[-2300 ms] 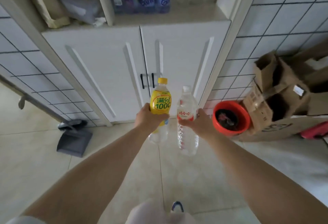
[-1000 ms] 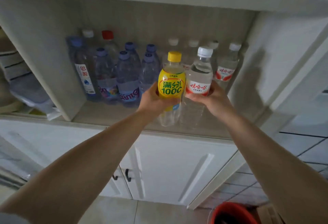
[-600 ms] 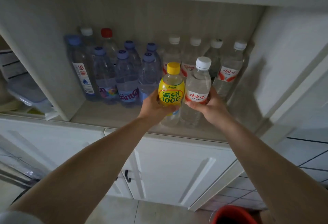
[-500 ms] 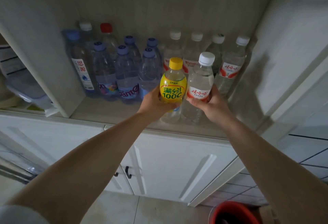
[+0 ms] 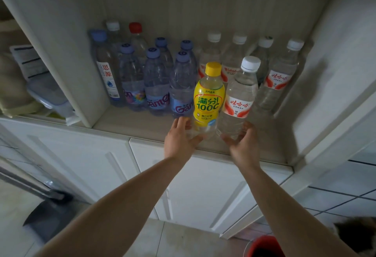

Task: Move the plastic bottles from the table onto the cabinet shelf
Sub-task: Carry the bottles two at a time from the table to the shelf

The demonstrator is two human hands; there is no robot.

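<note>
A yellow-labelled bottle (image 5: 208,102) with a yellow cap stands upright on the cabinet shelf (image 5: 132,123), near its front edge. Beside it on the right stands a clear bottle (image 5: 239,97) with a white cap and a red-and-white label. My left hand (image 5: 180,140) is just below and left of the yellow bottle, fingers spread, holding nothing. My right hand (image 5: 243,144) is below the clear bottle, also spread and off it. Behind them stand several blue-capped bottles (image 5: 156,79) and several white-capped bottles (image 5: 280,75).
A vertical divider (image 5: 67,69) bounds the shelf on the left, with a plastic box (image 5: 48,95) beyond it. White cabinet doors (image 5: 203,191) are below. A dustpan (image 5: 46,220) lies on the floor at left, a red bucket (image 5: 264,246) at bottom right.
Both bottles have been set down on the shelf. My two hands have let go of them and drawn back toward the shelf's front edge.
</note>
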